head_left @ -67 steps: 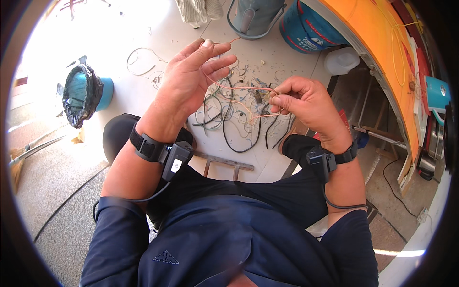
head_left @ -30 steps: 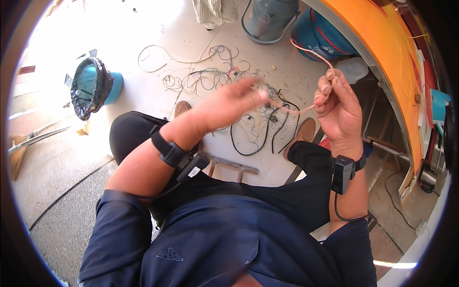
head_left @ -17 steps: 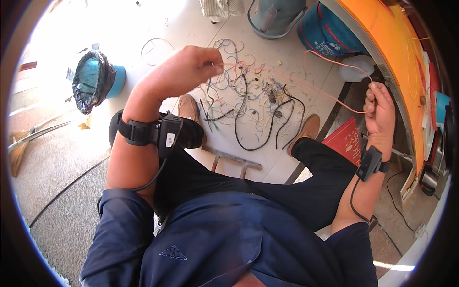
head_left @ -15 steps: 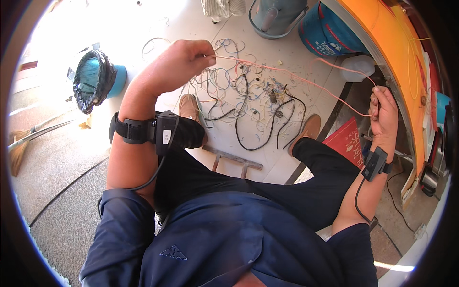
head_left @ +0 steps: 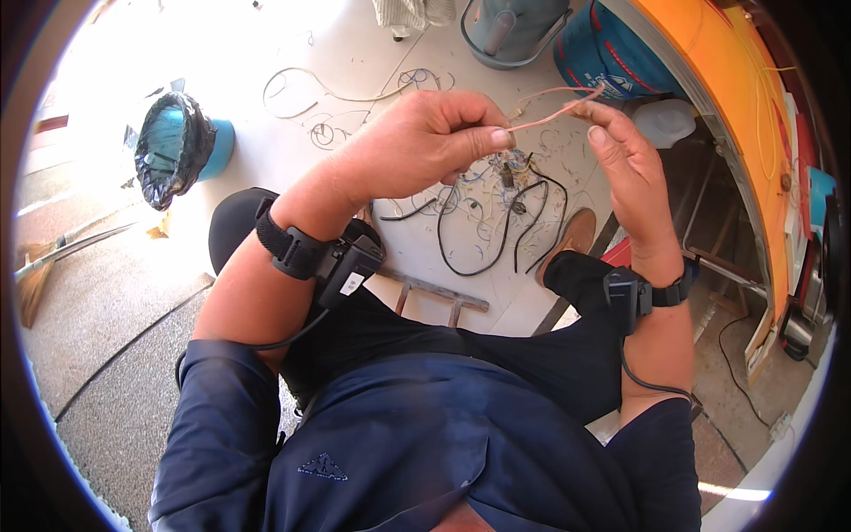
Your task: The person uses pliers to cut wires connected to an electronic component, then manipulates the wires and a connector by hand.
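A thin pink wire (head_left: 551, 116) stretches to the right from my left hand (head_left: 434, 146), whose thumb and forefinger are closed on it. It bends back in a loop near my right hand (head_left: 629, 173). There the fingertips sit right beside the wire, with thumb and forefinger apart, so this hand looks open; whether a finger touches the wire I cannot tell. Below my hands, black cable (head_left: 441, 239) and a tangle of wire scraps (head_left: 523, 199) lie on the pale tiled floor (head_left: 510, 297). Straps with small black devices circle both my forearms.
At the left stands a blue bin (head_left: 222, 149) lined with a black bag, near a broom (head_left: 40, 288). A grey bucket (head_left: 514, 35), a teal bucket (head_left: 598, 62) and a whitish plastic container (head_left: 665, 122) are at the back right. An orange panel (head_left: 753, 115) curves along the right.
Both hands have come closer together, the left moving right and the right moving left and up. The long pink span between them is now short and looped. My right fingers have opened.
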Demonstrator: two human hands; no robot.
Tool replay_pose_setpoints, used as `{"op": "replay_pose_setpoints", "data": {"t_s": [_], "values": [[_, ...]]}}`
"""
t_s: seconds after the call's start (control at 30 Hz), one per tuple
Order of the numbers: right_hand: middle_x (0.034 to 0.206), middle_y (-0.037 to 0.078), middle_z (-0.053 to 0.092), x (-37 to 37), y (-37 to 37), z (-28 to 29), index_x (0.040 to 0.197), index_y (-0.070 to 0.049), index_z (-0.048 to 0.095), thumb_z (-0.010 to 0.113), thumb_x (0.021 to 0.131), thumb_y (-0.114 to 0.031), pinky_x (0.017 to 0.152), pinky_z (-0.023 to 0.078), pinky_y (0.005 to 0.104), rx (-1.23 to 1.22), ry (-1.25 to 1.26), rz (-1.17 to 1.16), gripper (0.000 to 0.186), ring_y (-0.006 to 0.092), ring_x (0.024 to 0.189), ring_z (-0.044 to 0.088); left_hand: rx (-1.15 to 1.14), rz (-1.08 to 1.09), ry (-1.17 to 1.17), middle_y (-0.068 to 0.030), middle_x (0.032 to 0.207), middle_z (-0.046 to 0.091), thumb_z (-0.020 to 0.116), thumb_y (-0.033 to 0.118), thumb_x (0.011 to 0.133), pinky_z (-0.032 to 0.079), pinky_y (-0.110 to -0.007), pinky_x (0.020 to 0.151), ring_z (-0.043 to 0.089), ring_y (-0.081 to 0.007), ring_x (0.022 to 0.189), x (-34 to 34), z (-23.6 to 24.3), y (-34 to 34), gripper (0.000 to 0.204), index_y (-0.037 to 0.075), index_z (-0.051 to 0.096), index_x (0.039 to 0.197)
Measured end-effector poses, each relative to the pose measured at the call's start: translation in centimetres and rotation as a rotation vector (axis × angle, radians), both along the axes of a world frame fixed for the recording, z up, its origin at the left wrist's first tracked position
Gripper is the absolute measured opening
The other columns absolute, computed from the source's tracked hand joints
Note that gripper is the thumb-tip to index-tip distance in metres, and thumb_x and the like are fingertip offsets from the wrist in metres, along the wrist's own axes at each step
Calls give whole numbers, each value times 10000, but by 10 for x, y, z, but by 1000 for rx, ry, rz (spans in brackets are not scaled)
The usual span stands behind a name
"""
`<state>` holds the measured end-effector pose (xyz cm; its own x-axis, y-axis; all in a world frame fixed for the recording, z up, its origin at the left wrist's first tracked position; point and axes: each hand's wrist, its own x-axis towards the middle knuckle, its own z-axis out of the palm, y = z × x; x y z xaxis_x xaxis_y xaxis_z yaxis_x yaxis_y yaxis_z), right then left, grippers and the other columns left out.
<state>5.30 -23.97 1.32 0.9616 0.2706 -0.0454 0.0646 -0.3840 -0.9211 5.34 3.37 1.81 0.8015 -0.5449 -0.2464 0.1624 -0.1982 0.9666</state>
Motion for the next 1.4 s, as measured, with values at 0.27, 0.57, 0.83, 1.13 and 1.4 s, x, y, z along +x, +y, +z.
{"op": "replay_pose_setpoints", "data": {"t_s": [0.27,0.57,0.83,1.13,1.4], "values": [[936,99,650,-8,42,30,1044,-52,649,679,848,-99,853,504,359,-364,-747,101,203,272,885,626,13,-40,21,44,701,543,625,243,1004,433,-194,529,478,-29,579,-4,-2,-5,207,43,676,1023],[856,21,628,-1,0,38,980,12,646,611,974,-77,739,450,233,-330,-369,30,95,101,792,551,130,4,-49,37,679,538,619,237,1006,450,-207,563,507,-42,613,7,-3,15,212,35,681,991],[872,-16,613,6,-89,47,985,-18,662,611,1001,-154,701,442,212,-162,-179,-273,146,55,760,521,354,67,-128,-9,646,550,614,215,984,461,-270,566,531,-91,598,16,-13,38,193,34,678,975],[797,-47,582,-1,-156,45,1022,-22,672,608,999,-194,677,422,201,-282,58,-466,185,31,694,487,726,57,-365,-161,723,641,626,195,927,503,-397,678,612,-307,665,24,-16,72,187,26,687,982],[1110,131,671,7,-89,26,1106,17,662,666,897,-125,918,473,317,-625,-209,-44,253,234,1035,638,548,-185,-585,-157,778,640,630,160,929,496,-412,677,616,-360,723,9,-16,43,141,21,649,925]]}}
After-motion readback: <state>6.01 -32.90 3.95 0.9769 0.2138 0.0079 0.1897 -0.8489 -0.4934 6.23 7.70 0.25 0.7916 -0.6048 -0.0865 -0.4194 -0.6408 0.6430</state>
